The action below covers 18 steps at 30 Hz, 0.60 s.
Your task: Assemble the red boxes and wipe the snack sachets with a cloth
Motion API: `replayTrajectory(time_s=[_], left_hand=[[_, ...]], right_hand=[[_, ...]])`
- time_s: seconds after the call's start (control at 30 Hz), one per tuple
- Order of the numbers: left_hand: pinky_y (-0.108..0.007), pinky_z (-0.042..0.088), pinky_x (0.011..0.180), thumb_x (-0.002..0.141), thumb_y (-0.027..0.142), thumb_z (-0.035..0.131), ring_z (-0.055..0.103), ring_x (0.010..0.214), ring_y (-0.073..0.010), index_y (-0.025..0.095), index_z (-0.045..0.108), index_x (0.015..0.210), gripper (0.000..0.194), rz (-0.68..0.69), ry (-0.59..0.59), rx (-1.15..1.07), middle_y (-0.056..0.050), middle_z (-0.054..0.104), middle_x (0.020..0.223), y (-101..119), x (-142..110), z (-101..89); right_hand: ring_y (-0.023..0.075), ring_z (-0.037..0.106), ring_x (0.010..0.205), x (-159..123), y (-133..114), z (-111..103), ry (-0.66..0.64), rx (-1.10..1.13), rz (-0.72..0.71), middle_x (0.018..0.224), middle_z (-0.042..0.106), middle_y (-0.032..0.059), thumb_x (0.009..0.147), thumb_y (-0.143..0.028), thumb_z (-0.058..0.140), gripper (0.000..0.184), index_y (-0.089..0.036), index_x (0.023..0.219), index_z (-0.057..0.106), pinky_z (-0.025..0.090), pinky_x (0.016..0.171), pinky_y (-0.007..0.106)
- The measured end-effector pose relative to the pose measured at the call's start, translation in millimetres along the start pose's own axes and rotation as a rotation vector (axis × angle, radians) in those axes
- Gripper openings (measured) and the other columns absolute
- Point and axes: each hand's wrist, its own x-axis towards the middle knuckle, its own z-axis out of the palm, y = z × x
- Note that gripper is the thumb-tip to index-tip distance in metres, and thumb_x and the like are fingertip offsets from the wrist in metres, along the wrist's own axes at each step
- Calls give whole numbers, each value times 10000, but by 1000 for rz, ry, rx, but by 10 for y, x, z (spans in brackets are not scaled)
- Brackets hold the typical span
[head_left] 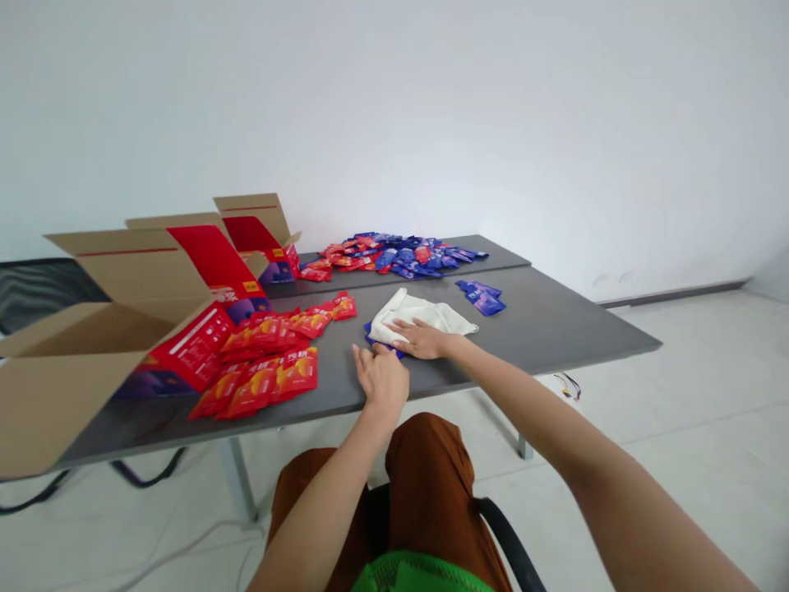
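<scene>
A white cloth (400, 308) lies spread near the table's front edge, over a blue sachet (394, 352) whose edges peep out at its left and lower side. My right hand (422, 337) rests flat on the cloth, fingers stretched out. At the sachet's near edge, my left hand (382, 380) is closed, its fingers curled against the blue packaging; the exact grip is partly hidden. Right of the cloth lie a couple of blue sachets (482, 297), overlapping each other. Red sachets (265, 382) are laid in overlapping rows left of my left hand.
Open cardboard boxes (191, 349) with red and purple sides stand along the left of the dark table (555, 321), flaps up. A heap of mixed red and blue sachets (400, 255) lies at the back, near the wall. The table's front edge runs just before my knees.
</scene>
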Motion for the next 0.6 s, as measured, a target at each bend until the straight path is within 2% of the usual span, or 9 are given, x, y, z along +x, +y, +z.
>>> replayTrajectory(time_s=[0.07, 0.1, 0.23, 0.3, 0.4, 0.5, 0.57, 0.6], left_hand=[[-396, 273, 1116, 968, 237, 286, 598, 1069, -282, -59, 670, 1078, 497, 12, -10, 42, -222, 710, 940, 44, 61, 17], [-389, 268, 1119, 974, 242, 269, 603, 1071, -281, -58, 679, 1067, 517, 21, -20, 58, -225, 711, 954, 63, 84, 20], [-442, 108, 1180, 982, 292, 256, 642, 1031, -286, 9, 716, 1056, 545, 98, -33, 118, -197, 725, 976, 49, 82, 5], [-449, 54, 1189, 979, 389, 273, 616, 1108, -314, 30, 684, 1162, 576, 102, 4, 117, -182, 729, 1012, -26, 30, 5], [-485, 6, 1188, 952, 539, 273, 506, 1258, -373, 79, 650, 1254, 666, 113, 30, 56, -155, 702, 1148, -166, -42, 38], [-580, -56, 1158, 920, 622, 273, 376, 1356, -416, 140, 638, 1284, 705, 115, -22, -35, -125, 596, 1343, -251, -51, 55], [-621, -71, 1136, 895, 664, 298, 328, 1385, -415, 151, 605, 1322, 734, 122, -66, -74, -138, 549, 1394, -271, -18, 28], [-621, -65, 1137, 884, 680, 315, 356, 1371, -404, 140, 595, 1329, 754, 140, -86, -84, -161, 556, 1381, -276, 9, 7]], right_hand=[[221, 89, 1488, 129, 31, -35, -13, 0, 46, 1601, 169, 33, 1010, -492, 222, 615, -226, 1562, 174, 51, 1198, 505], [219, 91, 1488, 185, 49, -45, -7, 6, 65, 1598, 185, 29, 1011, -493, 223, 609, -233, 1560, 186, 58, 1198, 508], [226, 147, 1480, 248, 116, -28, 52, 38, 73, 1575, 266, 17, 1004, -482, 306, 556, -288, 1525, 298, 84, 1196, 523], [223, 162, 1477, 148, 145, 10, 63, 54, 22, 1568, 285, 10, 1002, -487, 328, 540, -294, 1506, 346, 81, 1202, 504], [200, 165, 1476, -124, 170, 73, 78, 77, -48, 1565, 289, 28, 1010, -503, 294, 562, -240, 1500, 371, 58, 1217, 427], [198, 173, 1474, -406, 163, 93, 83, 135, -88, 1569, 272, 19, 999, -564, 258, 609, -225, 1480, 414, 39, 1222, 377], [228, 198, 1468, -508, 169, 74, 91, 195, -118, 1564, 287, 15, 973, -624, 270, 649, -226, 1442, 475, 41, 1224, 388], [247, 210, 1464, -514, 184, 63, 103, 221, -122, 1558, 301, 20, 959, -648, 284, 666, -223, 1425, 499, 48, 1225, 408]])
